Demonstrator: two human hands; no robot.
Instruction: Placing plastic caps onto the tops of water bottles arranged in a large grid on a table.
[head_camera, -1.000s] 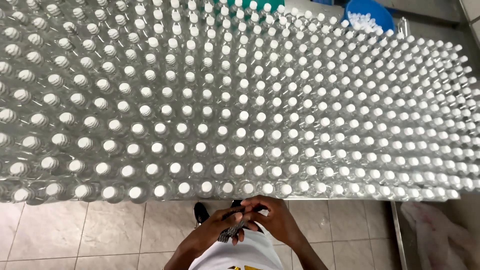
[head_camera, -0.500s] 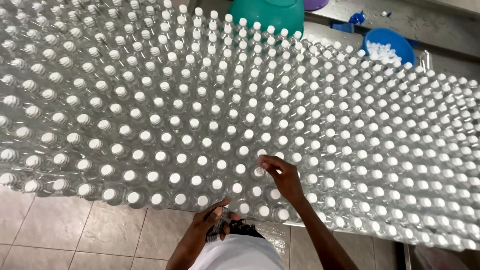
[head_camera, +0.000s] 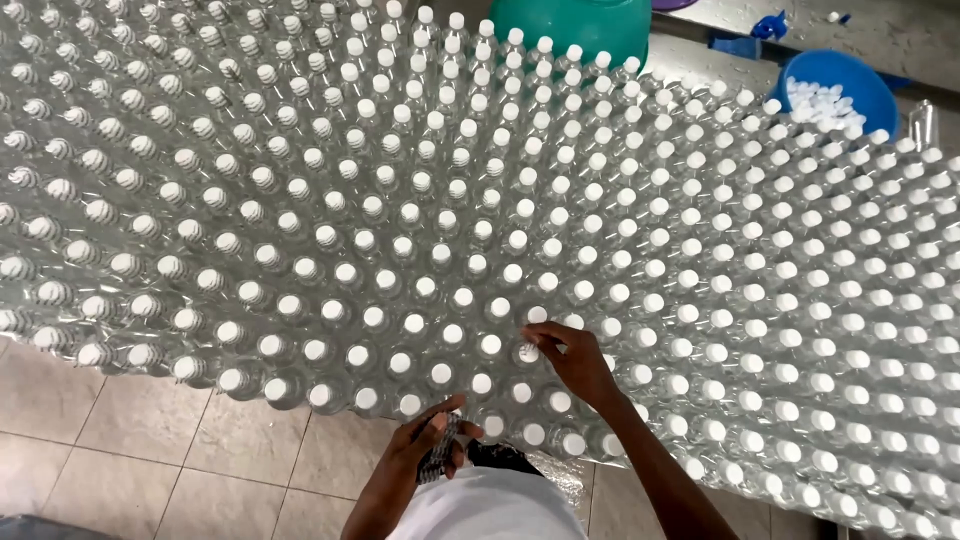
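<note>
A dense field of small clear bottles with white caps (head_camera: 420, 250) covers the table below me. My right hand (head_camera: 577, 362) reaches out over the near rows, its fingertips pinched on the white cap of one bottle (head_camera: 528, 352). My left hand (head_camera: 432, 443) stays close to my body at the table's front edge and holds a small dark strip-like object (head_camera: 440, 452); what it is I cannot tell.
A blue bowl of loose white caps (head_camera: 838, 92) stands at the far right. A teal basin (head_camera: 572, 25) sits at the far edge. Beige tiled floor (head_camera: 130, 450) shows below the table's front edge at the left.
My right hand left my left hand near my body and reached forward onto a bottle cap in the near rows. The view has tilted up toward the far bowls.
</note>
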